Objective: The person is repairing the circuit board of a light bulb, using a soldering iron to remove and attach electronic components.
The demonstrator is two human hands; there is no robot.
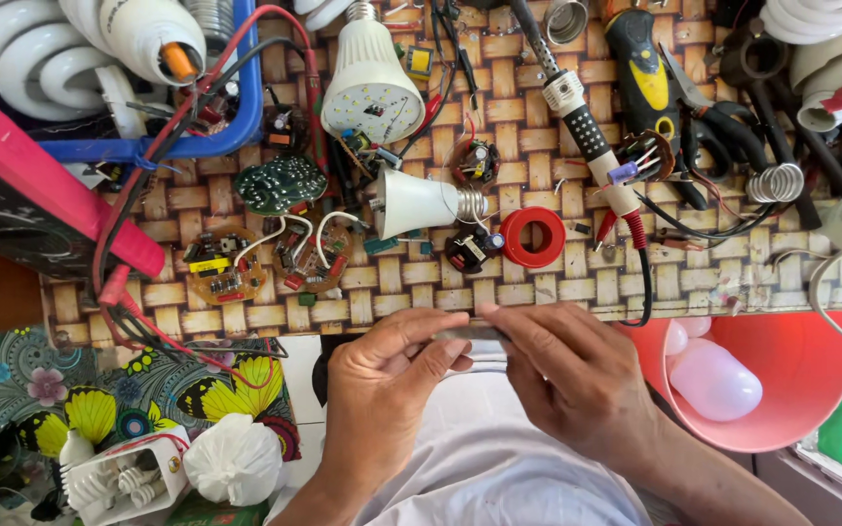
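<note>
Hands [382, 385] [577, 375] meeting below woven tabletop [538, 175], both sets of fingers [440, 341] pinching small grey strip [468, 333] (level).

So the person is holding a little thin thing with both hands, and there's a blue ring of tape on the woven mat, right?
Not quite: the ring on the woven mat is red, not blue, as the head view shows. Both the left hand and right hand do hold a thin grey piece.

bright even daylight | soft shadows | sharp focus | slight wide-angle edge bend
</note>
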